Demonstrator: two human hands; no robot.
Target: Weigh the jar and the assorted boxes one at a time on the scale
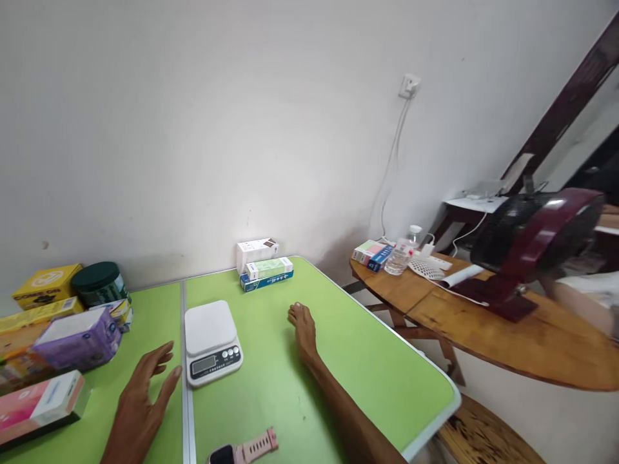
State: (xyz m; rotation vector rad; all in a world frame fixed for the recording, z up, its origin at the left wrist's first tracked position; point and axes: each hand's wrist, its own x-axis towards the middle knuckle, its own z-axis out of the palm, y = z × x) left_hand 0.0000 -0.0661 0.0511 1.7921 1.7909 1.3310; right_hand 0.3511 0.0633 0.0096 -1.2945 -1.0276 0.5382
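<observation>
A white kitchen scale [210, 328] with a dark display panel stands on the green folding table [348, 348], its platform bare. To the left of it is my left hand [145, 390], open, thumb and fingers apart, holding nothing. My right hand [304, 328] is over the table right of the scale, its fingers bent and close together with nothing visible in them. Beyond it, near the wall, a green-and-white box [269, 267] lies on a blue box [267, 281], in front of a white box [256, 252]. A pink-strapped watch [246, 449] lies at the near edge.
At the left are a purple pack [80, 338], a dark green tub [100, 283], a yellow box [47, 285] and a pink-and-white box [43, 406]. On the wooden table [483, 322] at the right stand a fan [536, 251], a plastic bottle [400, 256] and small boxes. A blurred person's arm shows far right.
</observation>
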